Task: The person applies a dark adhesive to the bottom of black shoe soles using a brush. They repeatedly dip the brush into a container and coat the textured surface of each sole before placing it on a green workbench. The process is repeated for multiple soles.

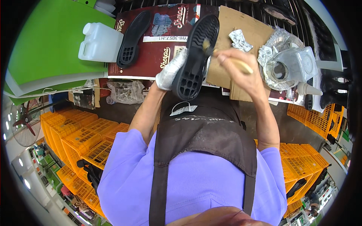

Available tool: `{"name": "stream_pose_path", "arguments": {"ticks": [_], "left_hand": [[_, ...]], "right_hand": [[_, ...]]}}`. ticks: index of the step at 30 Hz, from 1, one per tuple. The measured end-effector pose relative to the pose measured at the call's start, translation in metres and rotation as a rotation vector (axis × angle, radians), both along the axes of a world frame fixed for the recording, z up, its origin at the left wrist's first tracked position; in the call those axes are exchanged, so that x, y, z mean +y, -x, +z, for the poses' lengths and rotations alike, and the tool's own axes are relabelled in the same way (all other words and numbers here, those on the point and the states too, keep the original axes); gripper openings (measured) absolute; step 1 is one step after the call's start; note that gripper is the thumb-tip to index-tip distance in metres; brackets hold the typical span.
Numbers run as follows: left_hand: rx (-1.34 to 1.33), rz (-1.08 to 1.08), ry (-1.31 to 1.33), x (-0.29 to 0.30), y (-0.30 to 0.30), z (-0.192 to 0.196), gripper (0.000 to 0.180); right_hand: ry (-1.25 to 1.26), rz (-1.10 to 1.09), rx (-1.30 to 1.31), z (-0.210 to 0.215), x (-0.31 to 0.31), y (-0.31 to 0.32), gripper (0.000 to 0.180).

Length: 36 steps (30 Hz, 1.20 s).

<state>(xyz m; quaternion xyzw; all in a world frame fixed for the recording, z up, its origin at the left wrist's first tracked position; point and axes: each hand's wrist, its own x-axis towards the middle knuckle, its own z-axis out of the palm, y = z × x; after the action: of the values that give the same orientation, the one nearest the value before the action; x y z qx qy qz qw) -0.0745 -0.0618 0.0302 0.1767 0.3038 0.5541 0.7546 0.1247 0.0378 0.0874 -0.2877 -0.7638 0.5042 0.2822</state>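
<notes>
The left hand (170,71), gloved, grips a black sole (196,56) tread-up; the right hand (237,66) has its fingers (226,57) closed round a brush (211,46) whose bristles touch the sole's upper end; coating looks under way, not finished; a second sole (132,37) lies left, apparently waiting; right of the fingers, a foil-lined tub (279,69), contents unclear; far left a white jug (100,42), contents hidden.
</notes>
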Motion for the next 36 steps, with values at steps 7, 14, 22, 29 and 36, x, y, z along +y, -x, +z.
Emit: {"name": "stream_pose_path", "arguments": {"ticks": [7, 14, 22, 29, 36], "left_hand": [[0.026, 0.001, 0.0, -0.001, 0.001, 0.001, 0.05], [0.145, 0.021, -0.102, 0.004, 0.012, 0.0, 0.052], [0.763, 0.034, -0.297, 0.004, 0.0, 0.015, 0.054], [0.7, 0.015, -0.274, -0.006, -0.002, 0.008, 0.056], [-0.162, 0.02, -0.104, -0.014, -0.001, 0.005, 0.054]], "right_hand": [[0.078, -0.035, -0.03, 0.023, 0.008, 0.001, 0.016], [-0.22, 0.223, 0.089, 0.017, -0.038, 0.01, 0.01], [0.554, 0.19, -0.121, 0.031, 0.007, 0.02, 0.02], [0.265, -0.115, -0.007, 0.017, 0.056, 0.029, 0.024], [-0.48, 0.074, 0.102, 0.003, 0.051, 0.028, 0.018]]}}
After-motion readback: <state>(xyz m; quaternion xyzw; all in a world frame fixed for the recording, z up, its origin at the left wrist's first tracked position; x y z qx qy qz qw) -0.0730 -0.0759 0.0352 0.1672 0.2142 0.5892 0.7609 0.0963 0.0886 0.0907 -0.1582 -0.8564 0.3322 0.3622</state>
